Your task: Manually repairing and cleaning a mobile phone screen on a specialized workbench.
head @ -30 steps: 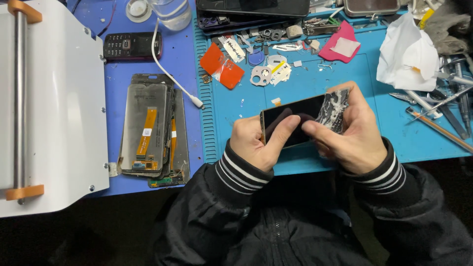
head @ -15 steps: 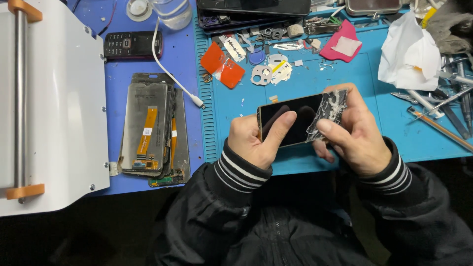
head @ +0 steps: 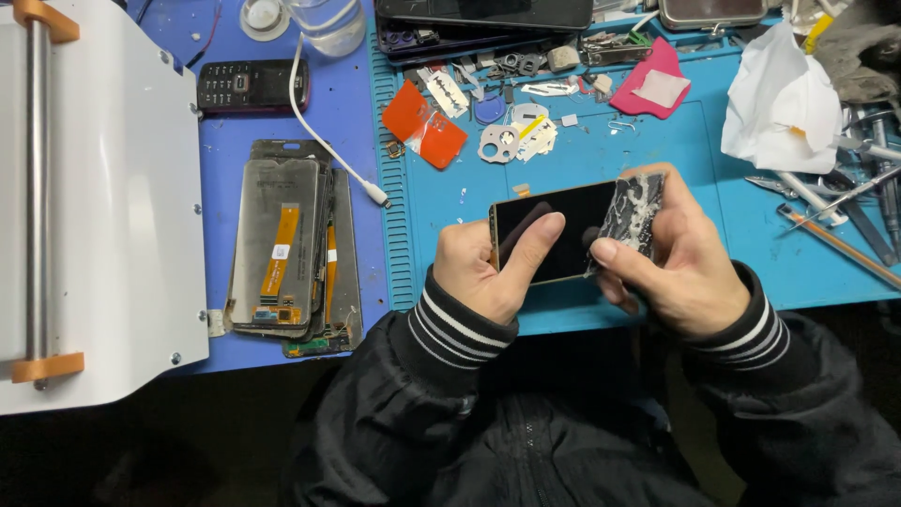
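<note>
**Phone held flat in both hands over blue mat**

The phone (head: 554, 230) sits just above the near edge of the blue mat (head: 657, 160), dark screen up, long axis running left-right w/ a slight tilt, right end higher. Its right end is covered in cracked, whitish glass. Left hand (head: 483, 272) is closed round the left end, thumb lying across the screen. Right hand (head: 676, 258) grips the shattered right end, thumb tip pressed at the edge of the crack.

Beyond the phone on the mat: an orange-red plastic film (head: 422, 122), small white stickers and a round metal piece, a pink card (head: 657, 84) w/ a pale square on it, crumpled white tissue (head: 779, 108) far right. Left of the mat, a stack of display panels (head: 282, 244) w/ orange flex strips and a small white label; behind it a black keypad phone (head: 249, 84). White machine (head: 94, 207) at far left.
</note>
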